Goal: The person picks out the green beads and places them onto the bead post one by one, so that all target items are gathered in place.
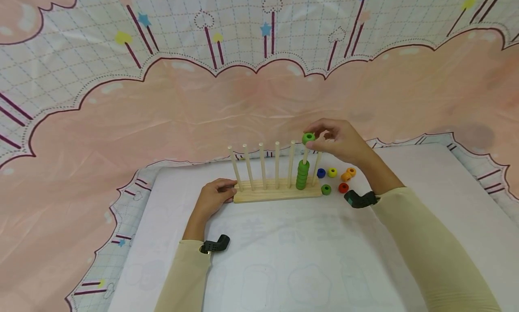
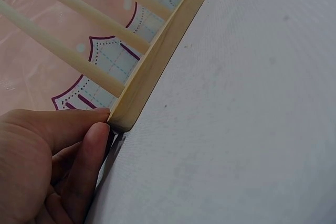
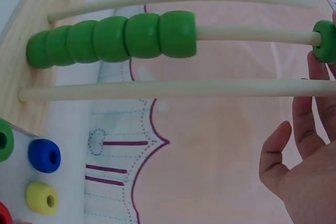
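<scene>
A wooden peg stand (image 1: 279, 194) with a row of upright pegs stands on the white table. My left hand (image 1: 215, 197) holds its left end; in the left wrist view the thumb and a finger (image 2: 79, 124) pinch the base's corner. A stack of green beads (image 1: 302, 174) sits low on the second peg from the right. Above that stack, my right hand (image 1: 340, 138) pinches another green bead (image 1: 308, 138) at the peg's top. The right wrist view shows the peg tip in this bead's hole (image 3: 325, 41); some fingers are cut off at the edge.
Right of the stand lie loose beads: blue (image 1: 321, 173), yellow (image 1: 332, 172), red (image 1: 343, 188), another green bead (image 1: 326, 189) and orange ones (image 1: 348, 174). The rightmost peg (image 3: 178, 87) is bare and close to my right hand. A patterned cloth (image 1: 243, 105) hangs behind the table.
</scene>
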`<state>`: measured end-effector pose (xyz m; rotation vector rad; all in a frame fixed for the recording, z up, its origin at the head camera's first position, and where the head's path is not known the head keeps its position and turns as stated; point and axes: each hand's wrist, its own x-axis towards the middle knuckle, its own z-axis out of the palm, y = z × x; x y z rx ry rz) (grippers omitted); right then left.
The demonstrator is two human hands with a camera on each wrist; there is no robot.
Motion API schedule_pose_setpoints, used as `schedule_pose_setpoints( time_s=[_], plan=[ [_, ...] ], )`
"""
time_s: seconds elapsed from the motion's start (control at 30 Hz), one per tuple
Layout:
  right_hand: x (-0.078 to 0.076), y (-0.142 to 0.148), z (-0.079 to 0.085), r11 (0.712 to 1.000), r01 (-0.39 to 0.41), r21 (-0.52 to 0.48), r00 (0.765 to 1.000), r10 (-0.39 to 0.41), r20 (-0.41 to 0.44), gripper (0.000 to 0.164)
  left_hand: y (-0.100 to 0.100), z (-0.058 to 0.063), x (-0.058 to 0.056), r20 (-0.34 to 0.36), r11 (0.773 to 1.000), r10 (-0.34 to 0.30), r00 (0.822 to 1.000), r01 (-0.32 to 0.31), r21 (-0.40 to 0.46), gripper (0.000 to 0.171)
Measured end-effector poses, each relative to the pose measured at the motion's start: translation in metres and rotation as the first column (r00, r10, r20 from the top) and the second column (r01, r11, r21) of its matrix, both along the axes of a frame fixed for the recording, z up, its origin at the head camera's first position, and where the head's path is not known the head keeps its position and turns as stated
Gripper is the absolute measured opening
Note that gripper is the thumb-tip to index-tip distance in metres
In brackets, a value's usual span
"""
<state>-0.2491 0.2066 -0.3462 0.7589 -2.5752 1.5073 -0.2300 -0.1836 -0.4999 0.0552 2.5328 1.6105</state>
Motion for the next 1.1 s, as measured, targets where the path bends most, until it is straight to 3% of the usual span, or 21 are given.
schedule_pose_setpoints(
  time_s=[0.43, 1.1],
  plan=[
    [-0.001, -0.002, -0.012, 1.000, -0.013, 0.021, 1.000, 0.013, 0.009, 0.031, 0.000, -0.001, 0.000, 0.004, 1.000, 0.002, 1.000, -0.002, -0.004, 0.031],
    [-0.001, 0.000, -0.010, 1.000, -0.004, 0.015, 0.998, 0.003, 0.059, 0.031, 0.000, -0.002, 0.000, 0.009, 1.000, 0.007, 1.000, -0.006, -0.018, 0.032]
  ],
)
